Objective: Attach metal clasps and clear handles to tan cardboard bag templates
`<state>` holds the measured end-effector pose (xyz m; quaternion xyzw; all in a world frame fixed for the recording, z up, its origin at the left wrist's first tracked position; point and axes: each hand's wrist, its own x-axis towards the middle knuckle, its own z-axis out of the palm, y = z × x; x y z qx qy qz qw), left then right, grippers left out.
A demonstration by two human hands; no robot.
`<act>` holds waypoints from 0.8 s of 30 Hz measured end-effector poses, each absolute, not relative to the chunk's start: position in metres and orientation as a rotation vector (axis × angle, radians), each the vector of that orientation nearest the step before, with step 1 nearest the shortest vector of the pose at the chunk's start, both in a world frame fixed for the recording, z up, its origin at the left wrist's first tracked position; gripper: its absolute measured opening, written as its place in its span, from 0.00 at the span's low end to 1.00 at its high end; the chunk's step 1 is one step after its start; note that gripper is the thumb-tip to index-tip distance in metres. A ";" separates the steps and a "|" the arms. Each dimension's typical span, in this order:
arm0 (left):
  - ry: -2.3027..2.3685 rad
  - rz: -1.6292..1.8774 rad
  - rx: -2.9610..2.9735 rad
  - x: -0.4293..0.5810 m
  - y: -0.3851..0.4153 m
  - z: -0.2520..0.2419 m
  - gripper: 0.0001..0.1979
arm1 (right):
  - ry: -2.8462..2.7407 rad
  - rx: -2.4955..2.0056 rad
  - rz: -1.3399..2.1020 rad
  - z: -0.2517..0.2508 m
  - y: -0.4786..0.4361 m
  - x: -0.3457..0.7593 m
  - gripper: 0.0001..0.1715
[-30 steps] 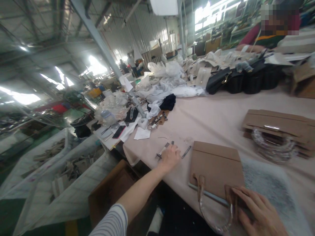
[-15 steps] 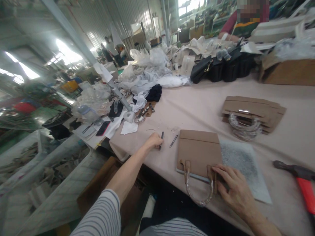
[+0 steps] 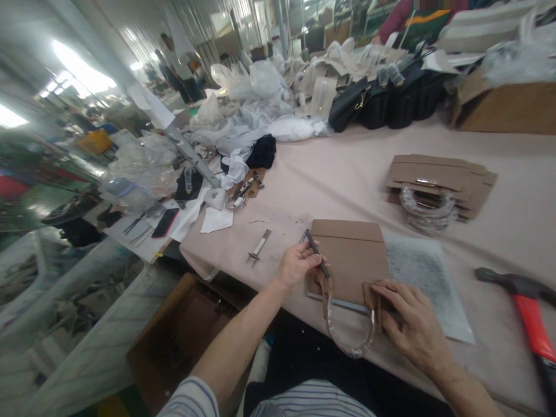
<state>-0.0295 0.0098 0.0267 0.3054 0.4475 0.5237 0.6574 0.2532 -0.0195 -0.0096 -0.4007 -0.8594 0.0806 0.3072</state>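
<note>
A flat brown bag panel (image 3: 351, 249) lies near the table's front edge. Its curved handle (image 3: 362, 349), wrapped in clear plastic, hangs over that edge. My left hand (image 3: 299, 265) pinches a slim dark pen-like tool (image 3: 318, 253) over the panel's left side, close to the left handle tab (image 3: 326, 288). The fingers of my right hand (image 3: 410, 318) are closed on the right handle tab (image 3: 370, 296). To the left of my left hand lies a small metal caliper-like tool (image 3: 259, 248) with two prongs.
A grey speckled slab (image 3: 423, 284) extends from under the panel. A red-handled hammer (image 3: 532, 324) lies at the right. Stacked brown panels (image 3: 438, 176) with wrapped handles sit farther back. Black bags (image 3: 386, 107), plastic wrapping (image 3: 269, 81) and a cardboard box (image 3: 508, 107) line the far side. A person's sleeve (image 3: 391, 23) shows behind.
My left hand has moved right from beside the caliper-like tool to the panel's left tab, now holding the pen-like tool. My right hand stays at the right tab. The view has shifted slightly.
</note>
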 end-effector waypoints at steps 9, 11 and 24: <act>1.099 1.222 1.095 -0.007 -0.004 0.014 0.12 | -2.261 -1.084 0.224 -0.010 -0.022 0.251 0.18; 1.105 1.223 1.186 -0.007 -0.010 0.011 0.10 | -2.257 -1.085 0.217 -0.009 -0.021 0.251 0.18; 1.154 1.228 1.310 -0.004 -0.014 0.001 0.11 | -2.232 -1.091 0.244 -0.012 -0.021 0.250 0.17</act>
